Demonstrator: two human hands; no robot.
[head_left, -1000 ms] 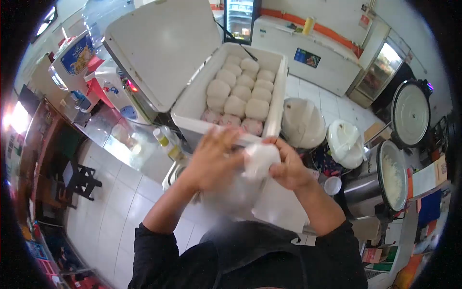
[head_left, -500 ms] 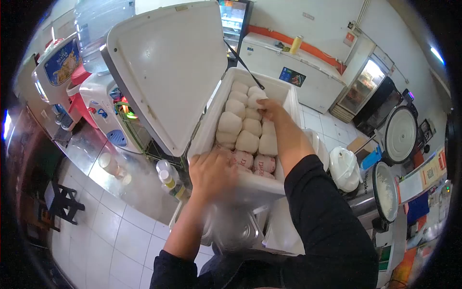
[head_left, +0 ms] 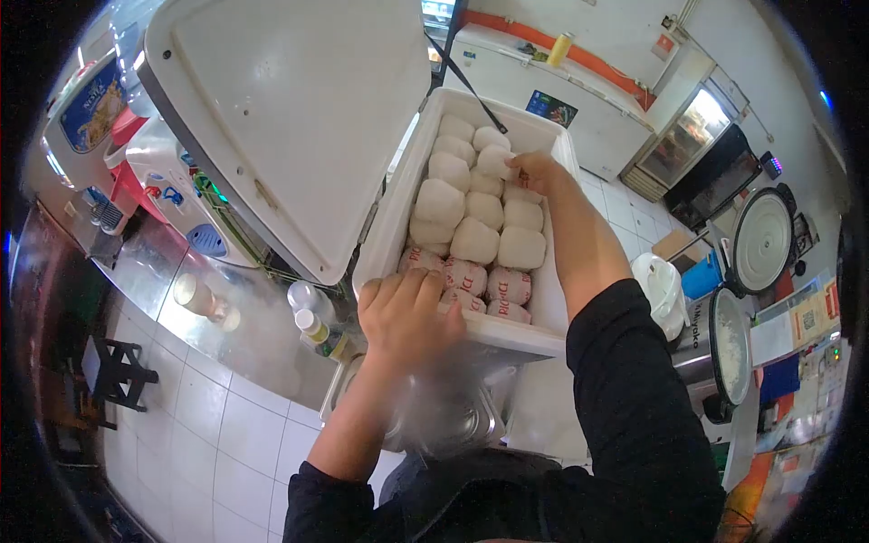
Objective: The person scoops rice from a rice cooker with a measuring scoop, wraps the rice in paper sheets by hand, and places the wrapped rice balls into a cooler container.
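An open white cooler box (head_left: 369,262) stands in front of me, stacked with white rounded bundles (head_left: 475,241). Nearer the front, several bundles in paper printed with red "RICE" lettering (head_left: 464,274) show below the plain ones. My right hand (head_left: 539,172) reaches to the far right of the stack, its fingers closed at the side of a white bundle (head_left: 494,163); part of its grip is hidden. Over the front rim of the box lies my left hand (head_left: 407,317), fingers curled inward beside the printed bundles.
The raised lid (head_left: 290,127) leans at the left. Bottles (head_left: 313,328) and a cup (head_left: 195,294) stand on the steel counter. On the right are a white plastic bag (head_left: 659,294) and an open pot of rice (head_left: 730,348). A chest freezer (head_left: 507,95) stands behind.
The view has tilted, so the box and lid sit higher in it. My right hand has shifted slightly right at the same bundle. My left hand stays at the front rim.
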